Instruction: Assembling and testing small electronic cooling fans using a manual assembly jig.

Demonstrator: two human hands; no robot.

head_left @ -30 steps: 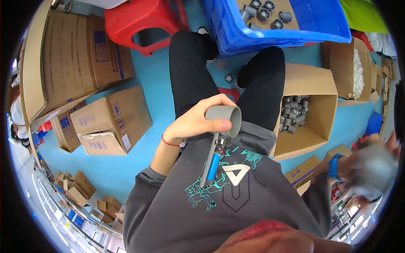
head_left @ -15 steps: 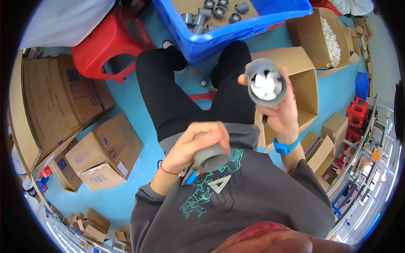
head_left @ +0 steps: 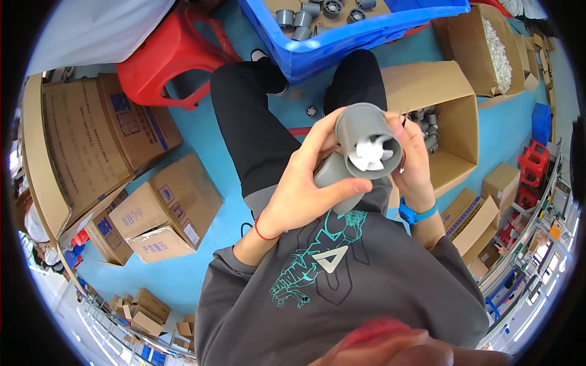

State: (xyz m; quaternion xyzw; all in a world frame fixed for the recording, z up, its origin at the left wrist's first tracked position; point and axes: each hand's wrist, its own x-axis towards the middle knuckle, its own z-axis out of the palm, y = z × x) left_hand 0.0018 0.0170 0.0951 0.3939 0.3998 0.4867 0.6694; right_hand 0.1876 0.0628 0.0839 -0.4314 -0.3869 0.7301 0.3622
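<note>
A grey plastic fan housing [head_left: 360, 125], round with a white bladed fan wheel [head_left: 370, 154] in its mouth, is tilted toward me above my lap. My left hand [head_left: 302, 186] is closed round a second grey cylinder [head_left: 332, 171] just below it, the thumb across its front and the fingers reaching behind the housing. My right hand [head_left: 414, 161] is closed at the housing's right side, its fingers bent against the wall. A thin dark item shows beside those fingers, too small to name.
Ahead stands a blue crate [head_left: 372, 33] with several grey cylinders [head_left: 302, 19]. An open carton [head_left: 455, 134] on my right holds more. A red stool [head_left: 165, 61] and cartons [head_left: 168, 207] are on the left. A small fan part [head_left: 311, 111] lies on the floor.
My right hand has brought the fan housing left and down. The left hand has risen to meet it with its grey cylinder; the two hands are now together.
</note>
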